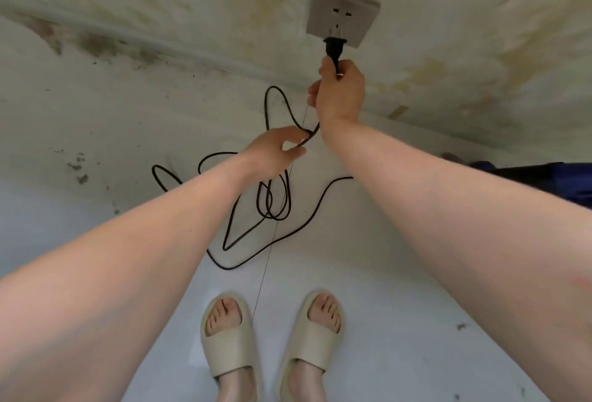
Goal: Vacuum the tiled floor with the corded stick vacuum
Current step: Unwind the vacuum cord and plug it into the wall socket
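Cord (282, 232) is the thing to watch: thin, black, limp and light, lying in loose overlapping loops on the floor (400, 321) between the person's feet and the wall. It looks rubbery enough not to slip through fingers, but I judge those loops could snag or kink if pulled hard. The plug (333, 46) is the stiff part and the sensible place to take hold, by its moulded body, clear of the prongs. The right hand (339, 94) does roughly that: its fingers are curled round the cord just behind the plug, holding it up at the wall socket (344, 7), prongs at or just entering the slots; whether they are seated I cannot tell. The left hand (275, 151), lower and to the left, has the thumb and fingers loosely closed about a run of cord, taking up slack.

The vacuum itself cannot be seen; only a dark blue object (570, 180) shows at the right edge, and I cannot say what it is. The floor is pale, smooth tile with 1 thin joint line running away from the sandals (272, 350), and dark specks lie near the left skirting. The wall (160, 1) is stained yellow and grubby.
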`<control>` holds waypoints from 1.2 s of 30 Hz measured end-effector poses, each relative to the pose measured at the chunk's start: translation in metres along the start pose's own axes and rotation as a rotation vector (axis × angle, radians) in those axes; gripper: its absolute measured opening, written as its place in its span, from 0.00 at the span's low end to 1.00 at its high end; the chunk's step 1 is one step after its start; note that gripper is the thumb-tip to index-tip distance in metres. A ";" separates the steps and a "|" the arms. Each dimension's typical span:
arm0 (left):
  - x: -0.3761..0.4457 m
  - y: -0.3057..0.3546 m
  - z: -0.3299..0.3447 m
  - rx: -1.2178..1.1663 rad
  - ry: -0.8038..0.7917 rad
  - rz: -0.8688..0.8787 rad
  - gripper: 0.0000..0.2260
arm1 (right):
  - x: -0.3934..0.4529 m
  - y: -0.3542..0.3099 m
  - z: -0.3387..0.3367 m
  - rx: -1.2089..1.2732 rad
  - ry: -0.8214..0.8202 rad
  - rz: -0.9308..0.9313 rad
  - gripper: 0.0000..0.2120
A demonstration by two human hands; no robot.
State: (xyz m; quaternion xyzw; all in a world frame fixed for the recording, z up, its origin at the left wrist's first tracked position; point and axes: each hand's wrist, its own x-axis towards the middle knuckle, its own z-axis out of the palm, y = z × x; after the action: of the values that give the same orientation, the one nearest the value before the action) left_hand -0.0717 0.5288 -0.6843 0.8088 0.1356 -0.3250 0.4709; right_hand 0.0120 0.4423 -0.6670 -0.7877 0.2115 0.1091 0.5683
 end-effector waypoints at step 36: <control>-0.017 0.050 -0.052 -0.193 -0.145 -0.063 0.10 | 0.031 -0.041 0.002 -0.386 -0.074 0.006 0.14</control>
State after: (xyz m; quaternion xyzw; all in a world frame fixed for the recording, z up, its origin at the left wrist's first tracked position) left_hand -0.0378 0.5491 -0.6216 0.7294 0.1572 -0.3829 0.5446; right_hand 0.0587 0.4483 -0.6457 -0.8768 0.1680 0.1785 0.4137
